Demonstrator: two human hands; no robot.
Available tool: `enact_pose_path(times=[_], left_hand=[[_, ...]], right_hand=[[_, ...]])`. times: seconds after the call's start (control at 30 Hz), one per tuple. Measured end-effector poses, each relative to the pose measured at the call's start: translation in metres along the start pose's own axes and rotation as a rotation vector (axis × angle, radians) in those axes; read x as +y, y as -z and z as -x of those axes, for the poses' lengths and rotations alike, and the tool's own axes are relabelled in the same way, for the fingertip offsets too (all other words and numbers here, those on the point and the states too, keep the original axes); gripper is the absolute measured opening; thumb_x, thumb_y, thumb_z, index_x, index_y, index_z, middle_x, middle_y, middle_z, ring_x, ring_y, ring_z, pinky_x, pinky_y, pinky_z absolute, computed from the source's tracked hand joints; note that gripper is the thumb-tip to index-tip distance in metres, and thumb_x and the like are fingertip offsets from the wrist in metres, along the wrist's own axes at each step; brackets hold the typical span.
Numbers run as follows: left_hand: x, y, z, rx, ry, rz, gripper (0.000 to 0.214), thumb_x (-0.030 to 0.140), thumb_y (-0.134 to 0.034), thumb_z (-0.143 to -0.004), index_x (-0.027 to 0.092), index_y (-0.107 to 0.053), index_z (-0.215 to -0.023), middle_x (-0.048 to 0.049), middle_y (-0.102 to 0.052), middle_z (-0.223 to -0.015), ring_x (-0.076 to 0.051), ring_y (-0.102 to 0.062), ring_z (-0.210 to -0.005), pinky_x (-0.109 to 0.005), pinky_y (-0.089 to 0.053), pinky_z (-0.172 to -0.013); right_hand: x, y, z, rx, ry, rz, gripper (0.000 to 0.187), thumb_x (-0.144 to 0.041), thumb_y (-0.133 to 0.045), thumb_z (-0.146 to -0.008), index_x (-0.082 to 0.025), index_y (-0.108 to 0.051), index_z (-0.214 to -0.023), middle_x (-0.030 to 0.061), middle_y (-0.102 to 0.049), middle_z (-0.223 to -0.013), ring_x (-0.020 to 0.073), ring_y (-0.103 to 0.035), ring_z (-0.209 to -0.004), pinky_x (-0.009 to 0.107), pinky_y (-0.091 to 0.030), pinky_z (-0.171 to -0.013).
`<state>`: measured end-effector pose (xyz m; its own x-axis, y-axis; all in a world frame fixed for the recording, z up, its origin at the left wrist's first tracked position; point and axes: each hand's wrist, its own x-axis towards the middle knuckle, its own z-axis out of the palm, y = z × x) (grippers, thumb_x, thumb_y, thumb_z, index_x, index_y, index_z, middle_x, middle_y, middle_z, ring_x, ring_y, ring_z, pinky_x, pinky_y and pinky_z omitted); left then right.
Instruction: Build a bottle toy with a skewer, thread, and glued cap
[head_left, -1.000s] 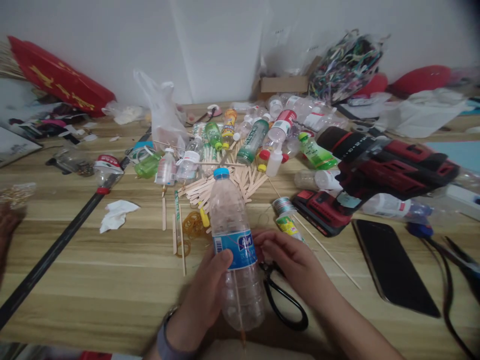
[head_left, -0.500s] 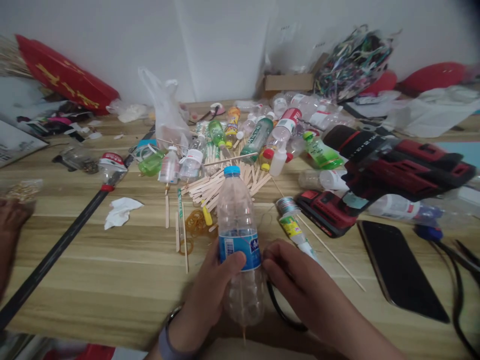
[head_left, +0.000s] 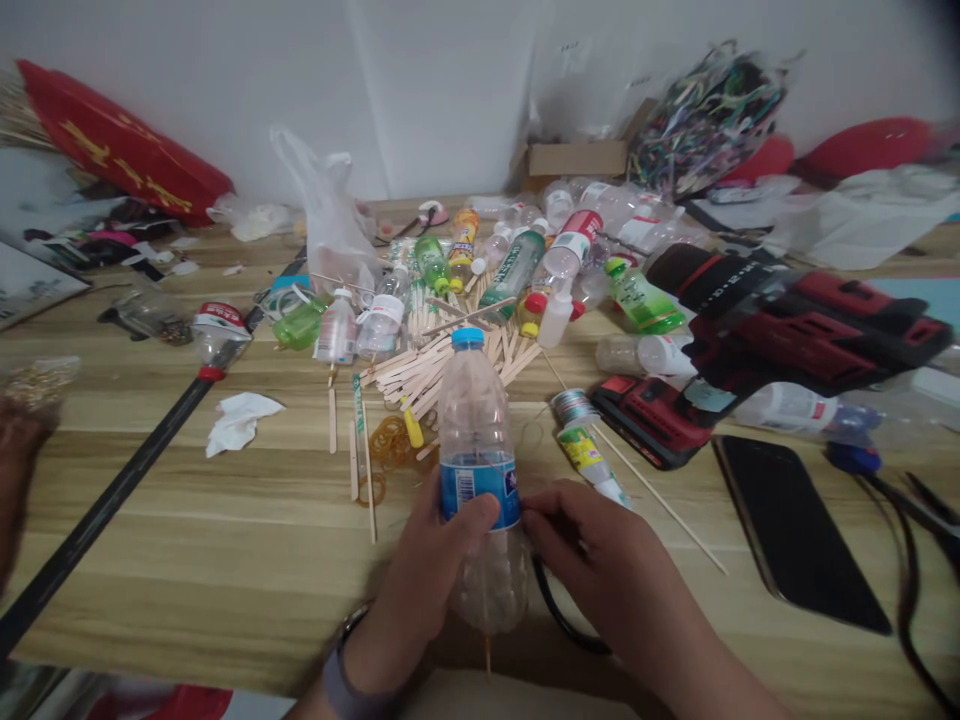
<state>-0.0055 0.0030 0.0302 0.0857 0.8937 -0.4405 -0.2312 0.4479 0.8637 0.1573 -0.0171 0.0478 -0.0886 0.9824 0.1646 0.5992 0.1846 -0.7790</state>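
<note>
A clear plastic bottle with a blue cap and blue label stands upright in front of me. My left hand is wrapped round its lower half, thumb across the label. A thin wooden stick pokes out of the bottle's base. At the label's right edge, the fingers of my right hand are pinched together against the bottle's side; what they hold is too small to make out. Beyond the bottle lies a pile of flat craft sticks, with rubber bands to its left.
To the right stand a red and black cordless drill and a phone. Empty bottles crowd the back. A long dark pole lies left, near another person's hand. A thread spool and skewer lie right.
The view has shifted slightly. The bottle has tipped a little and sits marginally higher relative to my hands. Both hands keep nearly the same hold.
</note>
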Motion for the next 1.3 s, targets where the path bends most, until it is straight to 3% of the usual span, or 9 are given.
enact_pose_path(times=[0.17, 0.33, 0.43, 0.53, 0.63, 0.7, 0.8, 1.07, 1.3], left_hand=[[-0.001, 0.000, 0.000, -0.042, -0.028, -0.016, 0.043, 0.044, -0.079, -0.067, 0.021, -0.064, -0.100, -0.0043, -0.072, -0.089, -0.026, -0.066, -0.086, -0.038, -0.051, -0.080], [-0.001, 0.001, -0.001, -0.071, 0.002, 0.007, 0.046, 0.046, -0.078, -0.066, 0.020, -0.063, -0.101, -0.0045, -0.072, -0.089, -0.026, -0.066, -0.086, -0.037, -0.051, -0.080], [-0.002, 0.002, -0.002, -0.085, 0.007, 0.029, 0.047, 0.047, -0.078, -0.068, 0.020, -0.064, -0.104, -0.0051, -0.072, -0.092, -0.025, -0.067, -0.088, -0.037, -0.050, -0.082], [-0.005, 0.001, -0.002, -0.086, 0.012, 0.017, 0.048, 0.046, -0.078, -0.070, 0.020, -0.064, -0.108, -0.0057, -0.073, -0.096, -0.025, -0.066, -0.090, -0.037, -0.050, -0.084], [-0.008, 0.000, -0.002, -0.099, 0.023, -0.003, 0.049, 0.047, -0.080, -0.067, 0.020, -0.065, -0.105, -0.0052, -0.074, -0.094, -0.024, -0.066, -0.087, -0.036, -0.049, -0.083], [-0.007, 0.001, -0.003, -0.087, 0.025, -0.002, 0.048, 0.047, -0.079, -0.068, 0.019, -0.065, -0.104, -0.0052, -0.073, -0.092, -0.023, -0.065, -0.083, -0.036, -0.050, -0.081], [-0.004, 0.005, -0.005, -0.056, 0.003, -0.019, 0.041, 0.044, -0.075, -0.072, 0.019, -0.065, -0.104, -0.0061, -0.073, -0.090, -0.024, -0.065, -0.081, -0.037, -0.050, -0.080], [0.021, 0.014, -0.009, 0.097, -0.069, -0.243, 0.039, 0.034, -0.077, -0.061, 0.019, -0.066, -0.096, -0.0018, -0.068, -0.078, -0.021, -0.061, -0.072, -0.032, -0.049, -0.069], [0.031, 0.024, -0.014, 0.144, -0.067, -0.214, 0.044, 0.034, -0.077, -0.061, 0.018, -0.064, -0.100, -0.0004, -0.068, -0.076, -0.020, -0.061, -0.068, -0.031, -0.048, -0.066]], right_hand=[[0.007, -0.004, -0.005, 0.007, 0.174, 0.187, 0.020, -0.015, -0.045, -0.087, -0.020, -0.061, -0.075, 0.0010, -0.064, -0.066, 0.0149, -0.060, -0.055, 0.025, -0.041, -0.052], [0.010, -0.003, -0.004, 0.014, 0.110, 0.051, 0.016, -0.016, -0.046, -0.086, -0.021, -0.058, -0.077, -0.0014, -0.060, -0.063, 0.0138, -0.055, -0.053, 0.024, -0.040, -0.051], [0.010, 0.002, -0.001, 0.059, 0.066, -0.206, 0.014, -0.015, -0.052, -0.086, -0.022, -0.057, -0.074, 0.0022, -0.066, -0.081, 0.0152, -0.062, -0.072, 0.024, -0.047, -0.062], [0.007, 0.004, -0.003, 0.029, -0.012, -0.729, 0.014, -0.021, -0.057, -0.089, -0.022, -0.057, -0.075, 0.0039, -0.065, -0.117, 0.0127, -0.062, -0.073, 0.026, -0.048, -0.065], [0.002, 0.000, -0.011, -0.135, -0.147, -1.274, 0.022, -0.034, -0.064, -0.089, -0.023, -0.050, -0.077, -0.0011, -0.068, -0.090, 0.0068, -0.041, -0.041, 0.024, -0.037, -0.045], [-0.001, -0.002, -0.016, -0.181, -0.174, -1.361, 0.029, -0.040, -0.068, -0.087, -0.024, -0.047, -0.076, -0.0068, -0.050, -0.060, 0.0084, -0.032, -0.041, 0.022, -0.032, -0.044], [-0.001, 0.001, -0.020, -0.115, -0.131, -1.133, 0.027, -0.042, -0.063, -0.091, -0.023, -0.049, -0.078, -0.0073, -0.036, -0.059, 0.0113, -0.033, -0.052, 0.022, -0.034, -0.051], [0.005, 0.029, -0.011, 0.070, 0.111, -0.035, 0.015, -0.021, -0.044, -0.094, -0.025, -0.050, -0.082, -0.0034, -0.049, -0.063, 0.0135, -0.045, -0.050, 0.024, -0.035, -0.046], [0.021, 0.048, -0.008, 0.182, 0.160, 0.275, 0.007, -0.026, -0.047, -0.091, -0.027, -0.050, -0.086, -0.0008, -0.058, -0.066, 0.0164, -0.052, -0.047, 0.029, -0.037, -0.044]])
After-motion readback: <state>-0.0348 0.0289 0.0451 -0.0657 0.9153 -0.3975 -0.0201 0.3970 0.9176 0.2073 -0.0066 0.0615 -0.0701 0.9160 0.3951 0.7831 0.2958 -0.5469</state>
